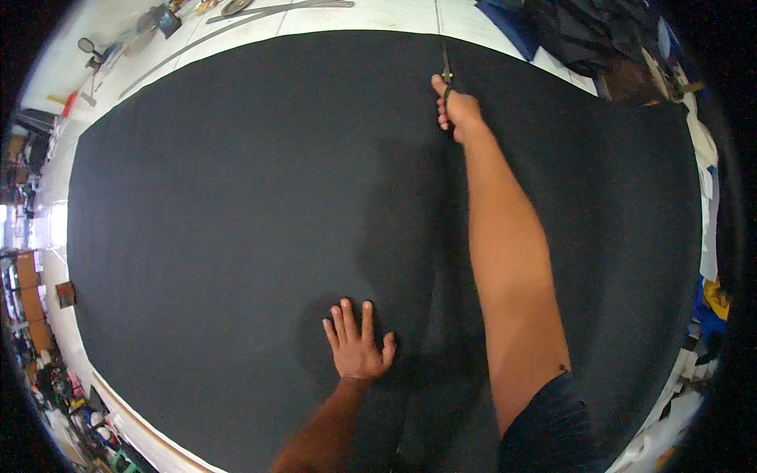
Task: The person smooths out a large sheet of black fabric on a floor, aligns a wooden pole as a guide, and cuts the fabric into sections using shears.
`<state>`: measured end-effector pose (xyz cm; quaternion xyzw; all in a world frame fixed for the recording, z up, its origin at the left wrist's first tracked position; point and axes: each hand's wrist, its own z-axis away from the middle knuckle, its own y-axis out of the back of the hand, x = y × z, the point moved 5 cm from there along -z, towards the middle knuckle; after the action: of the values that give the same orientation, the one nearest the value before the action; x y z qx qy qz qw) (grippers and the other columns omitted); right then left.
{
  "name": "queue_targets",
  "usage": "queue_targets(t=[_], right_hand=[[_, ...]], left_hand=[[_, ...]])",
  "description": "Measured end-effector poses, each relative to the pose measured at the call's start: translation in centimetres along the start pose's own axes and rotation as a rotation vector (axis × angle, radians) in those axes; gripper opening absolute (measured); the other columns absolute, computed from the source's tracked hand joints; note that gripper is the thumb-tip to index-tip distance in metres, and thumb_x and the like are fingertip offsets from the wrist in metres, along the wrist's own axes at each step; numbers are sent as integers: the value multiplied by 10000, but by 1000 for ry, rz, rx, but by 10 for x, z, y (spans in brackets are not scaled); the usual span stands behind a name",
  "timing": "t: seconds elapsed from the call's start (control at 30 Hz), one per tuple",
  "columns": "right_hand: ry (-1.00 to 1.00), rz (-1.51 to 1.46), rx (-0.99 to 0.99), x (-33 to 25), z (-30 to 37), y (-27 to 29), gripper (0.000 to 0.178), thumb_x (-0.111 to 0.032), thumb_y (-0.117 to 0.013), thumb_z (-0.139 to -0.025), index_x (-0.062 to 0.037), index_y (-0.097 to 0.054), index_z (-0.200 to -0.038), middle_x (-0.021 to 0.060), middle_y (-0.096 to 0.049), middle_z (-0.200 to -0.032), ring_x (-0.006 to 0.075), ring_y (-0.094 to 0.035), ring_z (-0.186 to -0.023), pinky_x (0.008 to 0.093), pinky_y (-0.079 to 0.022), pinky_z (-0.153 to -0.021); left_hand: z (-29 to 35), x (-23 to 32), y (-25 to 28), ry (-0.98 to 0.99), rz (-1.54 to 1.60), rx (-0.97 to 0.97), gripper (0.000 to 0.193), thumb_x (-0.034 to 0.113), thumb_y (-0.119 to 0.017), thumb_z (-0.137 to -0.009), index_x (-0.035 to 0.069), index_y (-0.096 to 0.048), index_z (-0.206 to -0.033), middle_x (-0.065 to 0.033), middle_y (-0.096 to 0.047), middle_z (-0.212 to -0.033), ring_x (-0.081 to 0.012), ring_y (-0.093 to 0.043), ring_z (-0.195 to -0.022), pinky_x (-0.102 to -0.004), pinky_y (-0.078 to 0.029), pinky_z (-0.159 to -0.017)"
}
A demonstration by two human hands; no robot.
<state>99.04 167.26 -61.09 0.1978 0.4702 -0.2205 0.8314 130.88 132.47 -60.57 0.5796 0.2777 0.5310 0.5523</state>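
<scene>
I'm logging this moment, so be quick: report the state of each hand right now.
Left hand: open, fingers spread, palm down on the black sheet.
Right hand: closed, holding scissors.

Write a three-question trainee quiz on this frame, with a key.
1. What does the person's right grip hold?
2. True or false: the left grip is closed around a tool.
3. What spreads beneath both grips? (A) bright red cloth (B) a dark sheet (C) bare wooden boards

Key:
1. Scissors.
2. False: it is spread flat on the dark sheet.
3. B.
</scene>
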Motion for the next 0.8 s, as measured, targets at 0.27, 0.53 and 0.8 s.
queue_targets(t=[0.27, 0.53, 0.8], right_hand=[[99, 118, -6, -10, -37, -3, 447, -468, -715, -886, -51, -588, -792, 24, -533, -670, 132, -502, -535, 288, -403, -456], [259, -132, 39, 91, 180, 57, 336, -397, -625, -968, -68, -562, -952, -7, -553, -708, 111, -490, -592, 272, -411, -561], [-48, 718, 471, 358, 631, 262, 690, -123, -716, -847, 62, -328, -1388, 198, -452, -1331, 305, -452, -1265, 433, -374, -1071]], left_hand=[[-2, 1, 0, 6, 2, 13, 769, 421, -589, -870, 82, -330, -1509, -300, -205, -1568, -507, -172, -1451, -648, -100, -1158], [0, -6, 3, 24, 13, 52, 730, 405, -579, -878, 66, -368, -1489, -299, -224, -1563, -501, -189, -1448, -635, -119, -1161], [-5, 2, 8, -18, -23, 118, 735, 400, -584, -875, 82, -363, -1500, -286, -233, -1565, -482, -189, -1456, -613, -125, -1171]])
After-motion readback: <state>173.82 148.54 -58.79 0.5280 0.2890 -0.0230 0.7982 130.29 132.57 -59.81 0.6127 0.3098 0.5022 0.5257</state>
